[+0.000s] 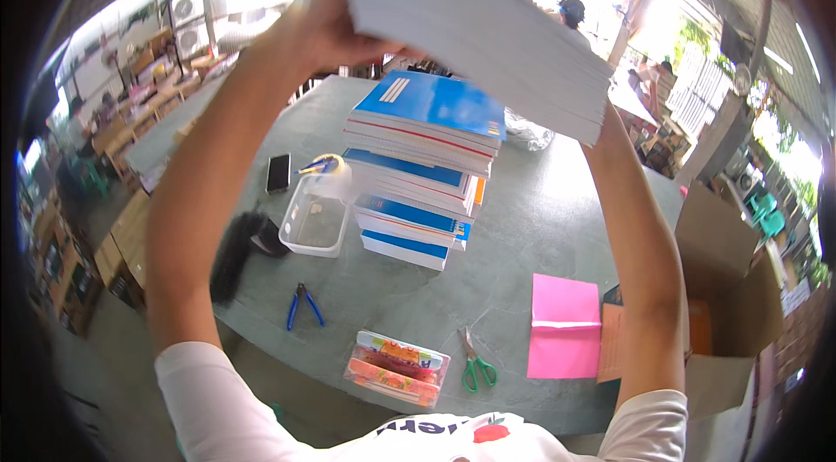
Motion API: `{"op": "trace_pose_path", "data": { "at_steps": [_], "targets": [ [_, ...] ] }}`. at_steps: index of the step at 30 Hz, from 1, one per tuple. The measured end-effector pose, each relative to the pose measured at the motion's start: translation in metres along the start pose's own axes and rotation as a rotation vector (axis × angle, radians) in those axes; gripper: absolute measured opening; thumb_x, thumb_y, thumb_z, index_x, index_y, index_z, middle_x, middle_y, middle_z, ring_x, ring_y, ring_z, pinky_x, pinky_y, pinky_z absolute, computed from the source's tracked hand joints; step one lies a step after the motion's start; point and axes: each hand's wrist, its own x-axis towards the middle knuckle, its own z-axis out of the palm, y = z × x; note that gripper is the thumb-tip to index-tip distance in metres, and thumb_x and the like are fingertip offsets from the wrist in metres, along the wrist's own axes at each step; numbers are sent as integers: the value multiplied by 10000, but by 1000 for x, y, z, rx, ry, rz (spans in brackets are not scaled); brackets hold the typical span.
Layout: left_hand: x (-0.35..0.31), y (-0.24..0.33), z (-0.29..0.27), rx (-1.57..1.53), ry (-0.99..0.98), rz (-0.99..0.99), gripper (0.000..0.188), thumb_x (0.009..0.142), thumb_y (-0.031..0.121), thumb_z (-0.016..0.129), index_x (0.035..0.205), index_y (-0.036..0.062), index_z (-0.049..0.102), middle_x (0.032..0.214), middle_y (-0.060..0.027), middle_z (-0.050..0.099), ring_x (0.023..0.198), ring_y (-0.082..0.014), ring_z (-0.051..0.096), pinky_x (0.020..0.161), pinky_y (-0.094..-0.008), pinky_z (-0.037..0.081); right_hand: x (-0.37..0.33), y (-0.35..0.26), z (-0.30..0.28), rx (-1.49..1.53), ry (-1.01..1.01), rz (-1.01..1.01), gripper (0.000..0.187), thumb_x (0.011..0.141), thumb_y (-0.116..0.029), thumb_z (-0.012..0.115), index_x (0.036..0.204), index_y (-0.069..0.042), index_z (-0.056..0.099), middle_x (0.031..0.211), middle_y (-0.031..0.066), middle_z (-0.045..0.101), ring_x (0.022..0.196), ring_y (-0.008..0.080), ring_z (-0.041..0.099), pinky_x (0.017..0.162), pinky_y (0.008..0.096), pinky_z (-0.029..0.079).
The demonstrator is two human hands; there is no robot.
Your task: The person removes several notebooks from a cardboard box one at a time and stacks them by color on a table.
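The left hand (335, 31) is clamped round the left end of a thick paper block (475, 40), fingers curled beneath it. The right hand (610, 124) is at the other end, mostly hidden behind the block, so its grip cannot be told. The block is raised, its white page edges facing the wearer and its long axis running left to right, sloping down rightward in the view.

The landmark is the blue-covered book stack (444, 105), standing uneven on the table (540, 227). The block appears above it, its right end reaching past the stack's right side; the exact gap cannot be judged. In the view, the left fingers are nearer the stack than the right hand.

Left of the stack sits a translucent plastic tub (311, 249), with a smartphone (278, 173) farther left. Blue-handled nippers (304, 307) lie front-left, green-handled scissors (475, 366) front-right.
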Motion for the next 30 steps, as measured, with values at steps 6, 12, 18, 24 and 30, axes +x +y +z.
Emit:
{"op": "trace_pose_path", "data": {
  "at_steps": [6,12,18,24,30],
  "targets": [
    [11,25,42,1401,-21,407,695,703,260,720,1269,40,381,1172,-172,515,1074,-262,519,848,-361,485,40,29,-47,212,-76,116,397,795,-248,597,1092,-3,498,959,106,562,844,191,574,715,312,488],
    [46,3,-52,320,342,72,356,832,383,521,961,58,587,854,-95,605,771,-259,612,708,-388,526,82,29,-67,397,-345,115,429,788,-252,603,1116,-4,481,999,112,551,868,196,567,746,318,478],
    [24,-84,-126,9,654,-53,297,706,259,666,908,69,561,873,-80,600,731,-182,614,698,-311,532,98,83,-38,253,-75,251,272,767,-257,599,968,-76,566,914,96,600,861,228,592,782,384,483],
    [2,-137,-156,-177,683,-101,317,778,301,624,972,55,580,873,-56,619,743,-124,606,677,-264,512,103,101,-33,291,-117,429,366,774,-230,604,1087,-53,533,1013,120,597,936,250,587,847,404,462],
    [7,-118,-160,110,685,-196,471,802,452,601,1021,37,562,887,-42,635,732,-154,628,648,-282,522,90,54,-38,-432,168,119,410,808,-238,612,1175,-77,528,870,5,488,874,142,476,769,377,431]
  ]
}}
